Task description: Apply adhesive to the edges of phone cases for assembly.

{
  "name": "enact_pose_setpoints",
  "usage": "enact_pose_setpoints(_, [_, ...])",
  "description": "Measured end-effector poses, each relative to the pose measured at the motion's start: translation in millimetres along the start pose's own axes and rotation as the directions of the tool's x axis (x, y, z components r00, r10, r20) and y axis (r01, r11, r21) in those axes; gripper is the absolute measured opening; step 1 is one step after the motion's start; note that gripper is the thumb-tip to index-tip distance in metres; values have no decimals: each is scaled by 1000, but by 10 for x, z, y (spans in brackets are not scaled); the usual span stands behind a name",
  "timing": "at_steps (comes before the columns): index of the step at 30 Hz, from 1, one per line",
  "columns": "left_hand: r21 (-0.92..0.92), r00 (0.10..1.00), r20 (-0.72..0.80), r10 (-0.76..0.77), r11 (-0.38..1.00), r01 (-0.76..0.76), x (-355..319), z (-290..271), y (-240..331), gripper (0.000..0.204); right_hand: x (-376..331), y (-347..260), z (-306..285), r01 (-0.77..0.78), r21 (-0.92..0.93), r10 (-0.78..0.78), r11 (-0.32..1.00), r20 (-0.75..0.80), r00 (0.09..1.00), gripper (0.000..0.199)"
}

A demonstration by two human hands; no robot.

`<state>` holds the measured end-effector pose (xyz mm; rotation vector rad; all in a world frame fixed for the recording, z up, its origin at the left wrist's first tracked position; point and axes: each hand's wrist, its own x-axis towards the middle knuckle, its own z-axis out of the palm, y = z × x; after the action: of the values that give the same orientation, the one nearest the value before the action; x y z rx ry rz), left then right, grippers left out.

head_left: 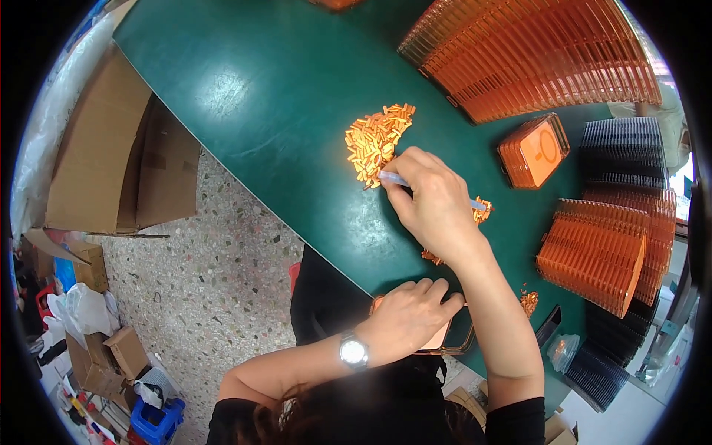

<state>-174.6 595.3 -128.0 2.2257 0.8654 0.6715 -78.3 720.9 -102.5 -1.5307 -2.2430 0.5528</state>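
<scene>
My right hand (437,196) pinches a thin, pale translucent pen-shaped tool (394,178). Its tip reaches the near edge of a pile of small shiny orange-gold pieces (374,141) on the green table. Under my left hand (408,320) is an orange-framed phone case (463,337) at the table's near edge. The fingers of that hand curl over the case and hide most of it. A smaller heap of orange pieces (482,211) lies just beyond my right wrist, and a few more pieces (432,257) show between my two hands.
Rows of orange phone cases (534,55) stand at the far right, near a short stack (532,152) with a ring mark. More orange cases (593,256) and dark ones (623,152) line the right side. An open cardboard box (111,148) is left of the green table (274,67).
</scene>
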Motion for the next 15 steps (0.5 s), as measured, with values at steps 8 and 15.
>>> enact_pose_setpoints(8, [-20,998,52,-21,1000,22,18,-38,-15,32,-84,98,-129,58,-55,-53,997,94,994,11])
enact_pose_setpoints(15, [-17,991,119,-54,998,56,44,-89,21,25,-179,143,-90,8,25,-8,1000,2,1000,10])
